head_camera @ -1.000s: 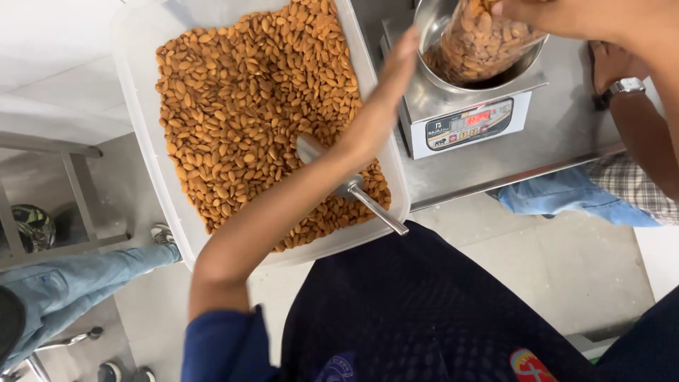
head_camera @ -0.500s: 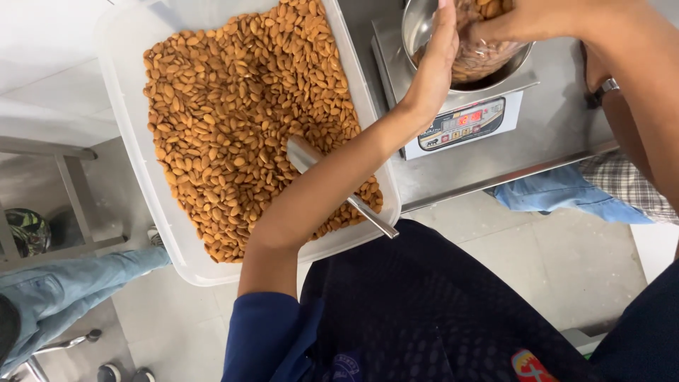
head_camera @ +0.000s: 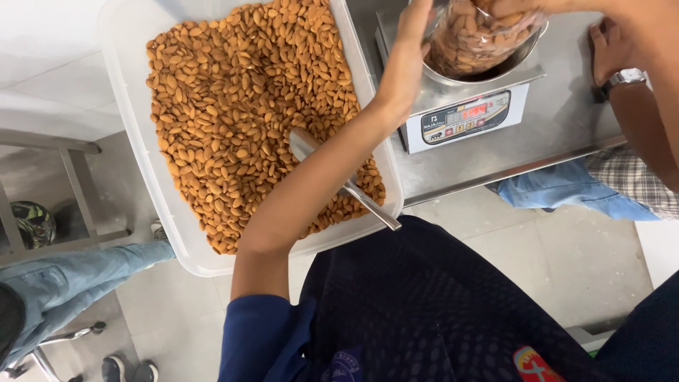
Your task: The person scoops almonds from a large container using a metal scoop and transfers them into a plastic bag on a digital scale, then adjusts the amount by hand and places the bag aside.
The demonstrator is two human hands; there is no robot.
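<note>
Clear bag of almonds (head_camera: 472, 37), seemingly upright over the bowl (head_camera: 511, 62), gripped by both hands: left hand (head_camera: 409, 53), right hand (head_camera: 544, 8)

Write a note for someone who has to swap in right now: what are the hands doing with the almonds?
Left hand: raised at the side of the clear plastic bag of almonds, touching it; whether it grips is unclear.
Right hand: at the bag's top, mostly cut off by the frame edge.
The bag sits in the round steel bowl on the steel digital scale.
The big white plastic tub of loose almonds is beside the scale, with the metal scoop lying in it, untouched.
Done: bag filled and on the scale.
Left: bag looks unsealed.
Another person's hand with a wristwatch rests on the table.
</note>
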